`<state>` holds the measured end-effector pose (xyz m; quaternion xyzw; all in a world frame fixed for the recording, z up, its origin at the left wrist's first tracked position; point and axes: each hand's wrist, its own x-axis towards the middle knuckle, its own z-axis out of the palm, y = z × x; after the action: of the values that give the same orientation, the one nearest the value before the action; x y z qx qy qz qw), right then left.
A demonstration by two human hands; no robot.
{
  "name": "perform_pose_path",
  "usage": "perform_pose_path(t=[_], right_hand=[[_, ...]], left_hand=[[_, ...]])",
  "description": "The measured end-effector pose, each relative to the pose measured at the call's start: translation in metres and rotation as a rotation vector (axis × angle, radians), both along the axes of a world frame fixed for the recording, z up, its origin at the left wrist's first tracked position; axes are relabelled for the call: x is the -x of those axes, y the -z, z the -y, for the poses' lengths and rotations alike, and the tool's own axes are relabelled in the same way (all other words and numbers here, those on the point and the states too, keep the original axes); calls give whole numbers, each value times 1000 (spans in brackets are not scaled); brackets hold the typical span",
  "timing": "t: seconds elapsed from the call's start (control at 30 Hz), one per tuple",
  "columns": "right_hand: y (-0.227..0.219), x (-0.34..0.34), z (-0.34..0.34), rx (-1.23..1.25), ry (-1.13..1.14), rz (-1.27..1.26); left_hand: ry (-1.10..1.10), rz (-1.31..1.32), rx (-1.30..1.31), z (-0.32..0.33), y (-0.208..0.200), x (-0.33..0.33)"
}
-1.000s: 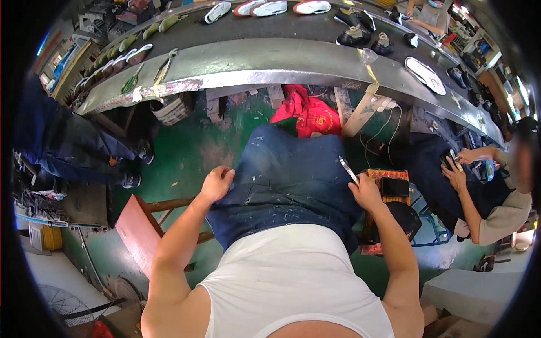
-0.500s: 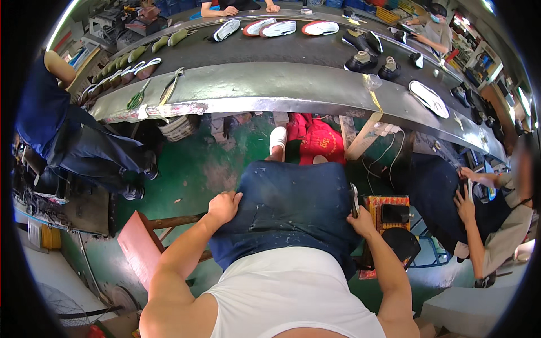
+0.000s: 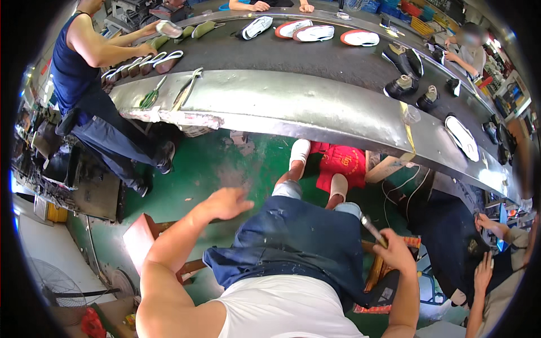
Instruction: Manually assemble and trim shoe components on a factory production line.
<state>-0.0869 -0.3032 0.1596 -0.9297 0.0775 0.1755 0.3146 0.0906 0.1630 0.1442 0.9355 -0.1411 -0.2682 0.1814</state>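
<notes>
My right hand [image 3: 397, 252] is closed around a slim hand tool [image 3: 372, 228], which points up and away beside my right knee. Its far part is pale and metallic, and near my fingers it looks brownish; its exact kind is unclear. My left hand [image 3: 228, 203] hangs in the air left of my lap, slightly blurred, fingers stretched out and holding nothing. A dark blue apron [image 3: 298, 236] covers my thighs.
Ahead runs a conveyor with a metal edge [image 3: 270, 104], carrying white shoes [image 3: 313, 34], dark shoes [image 3: 401, 85] and green shoe parts [image 3: 204, 29]. Green-handled scissors [image 3: 151, 99] lie on the edge. Co-workers stand left and sit right. A red bag [image 3: 344, 163] lies under the conveyor.
My left hand has lifted off the apron and moved up. My right hand has shifted right with the tool. The left co-worker now reaches over the belt, holding a pale shoe-shaped piece.
</notes>
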Motion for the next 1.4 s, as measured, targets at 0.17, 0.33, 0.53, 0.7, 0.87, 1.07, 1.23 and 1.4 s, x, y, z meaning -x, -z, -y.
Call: perform_pose_path(t=[0.17, 0.33, 0.53, 0.7, 0.87, 1.07, 1.23, 1.4], right_hand=[[-31, -105, -14, -238, 79, 33], [-5, -204, 5, 116, -80, 736], [8, -302, 45, 236, -50, 945], [8, -307, 47, 202, -61, 814], [8, -304, 49, 164, -96, 755], [2, -311, 41, 205, -60, 746], [-4, -315, 34, 196, -46, 766], [-4, -320, 30, 212, -86, 809]], left_hand=[[-150, 183, 410, 31, -33, -109], [-460, 51, 757, 73, -36, -247], [-575, 407, 598, 108, -28, -415], [-607, 686, 264, 136, -11, -541], [-657, 893, 122, 151, 14, -681], [-671, 498, 310, 179, 10, -715], [-625, 194, 496, 146, -7, -675], [-473, -20, 527, 114, -64, -533]])
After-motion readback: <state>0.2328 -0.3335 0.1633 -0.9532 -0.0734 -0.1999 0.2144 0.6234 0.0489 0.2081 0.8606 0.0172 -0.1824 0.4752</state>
